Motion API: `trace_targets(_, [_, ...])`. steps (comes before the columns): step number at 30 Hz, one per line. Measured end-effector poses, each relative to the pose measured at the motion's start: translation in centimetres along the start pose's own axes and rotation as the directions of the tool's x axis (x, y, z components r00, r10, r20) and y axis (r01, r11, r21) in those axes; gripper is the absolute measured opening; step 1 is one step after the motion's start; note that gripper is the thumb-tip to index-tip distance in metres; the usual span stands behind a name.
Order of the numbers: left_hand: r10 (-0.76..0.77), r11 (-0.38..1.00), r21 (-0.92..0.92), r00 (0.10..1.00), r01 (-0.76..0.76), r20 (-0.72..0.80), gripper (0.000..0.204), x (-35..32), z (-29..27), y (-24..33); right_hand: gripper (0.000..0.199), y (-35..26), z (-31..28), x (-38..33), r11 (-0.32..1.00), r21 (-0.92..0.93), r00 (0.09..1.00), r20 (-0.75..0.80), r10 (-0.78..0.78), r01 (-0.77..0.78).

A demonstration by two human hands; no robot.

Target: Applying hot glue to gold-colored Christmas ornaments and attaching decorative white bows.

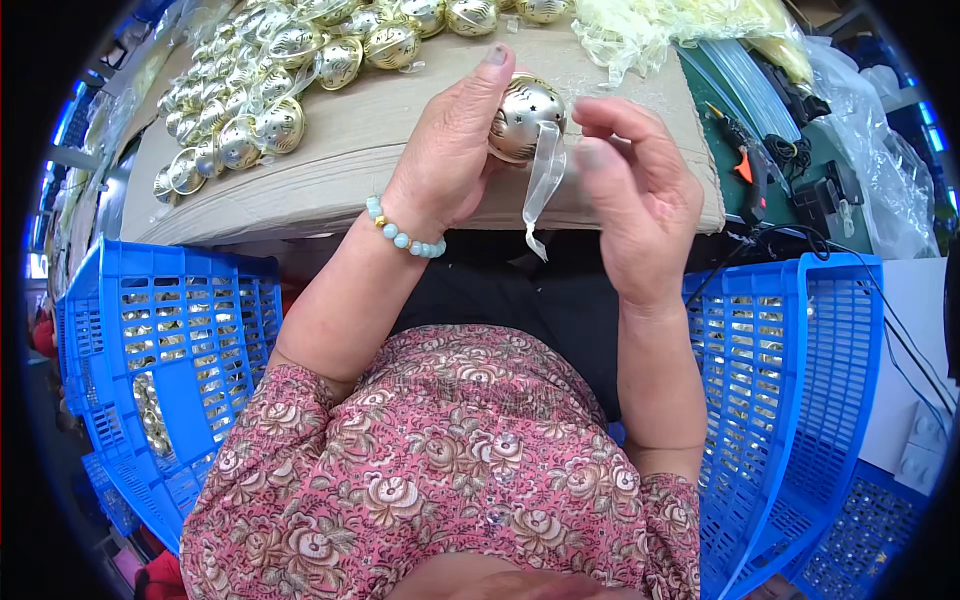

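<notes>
A shiny pale-gold jingle bell (528,120) with star-shaped cutouts is held in my left hand (450,145), whose thumb lies along its upper left side. From the bell hangs a looped sheer white ribbon (545,178), its knotted tail pointing down. Just to the right of bell and ribbon is my right hand (645,195). Its index finger and slightly blurred thumb are apart, with nothing seen between them. Many similar gold bells (240,140) with sheer ribbons lie in rows on the cardboard-covered table (350,135), at the far left.
Pale yellow sheer ribbons (660,30) are heaped at the back right. An orange-and-black hand tool (745,165), black cables (790,155) and clear plastic (870,130) lie farther right. Blue plastic crates, left (165,255) and right (800,330), flank my lap, with gold bells showing through their slots.
</notes>
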State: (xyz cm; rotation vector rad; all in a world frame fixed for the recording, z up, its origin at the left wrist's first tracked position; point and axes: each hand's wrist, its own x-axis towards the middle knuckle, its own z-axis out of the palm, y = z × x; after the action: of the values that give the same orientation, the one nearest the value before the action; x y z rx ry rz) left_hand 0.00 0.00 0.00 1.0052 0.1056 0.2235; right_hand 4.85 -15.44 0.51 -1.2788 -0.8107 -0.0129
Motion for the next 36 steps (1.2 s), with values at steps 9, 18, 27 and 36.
trace_targets(9, [-0.059, 0.993, -0.107, 0.998, 0.055, -0.032, 0.033, -0.2, 1.6, -0.2, 0.010, -0.4, 0.2, 0.7, 0.995, 0.101, 0.998, -0.066, 0.012, -0.005])
trace_targets(18, [-0.117, 0.992, -0.035, 0.982, 0.123, 0.146, 0.032, -0.3, 3.0, -0.5, 0.024, -0.7, -0.3, 1.1, 0.936, 0.352, 0.994, -0.089, 0.059, -0.024])
trace_targets(27, [-0.204, 0.979, 0.013, 0.966, 0.204, 0.160, 0.031, -0.4, 3.8, -1.0, 0.027, -0.2, -1.1, 1.1, 0.924, 0.383, 0.989, -0.138, 0.049, 0.008])
trace_targets(36, [-0.202, 0.979, 0.088, 0.946, 0.186, 0.253, 0.036, 0.0, 4.1, -1.8, 0.025, -0.1, -1.1, 1.0, 0.925, 0.379, 0.975, -0.200, 0.097, -0.014])
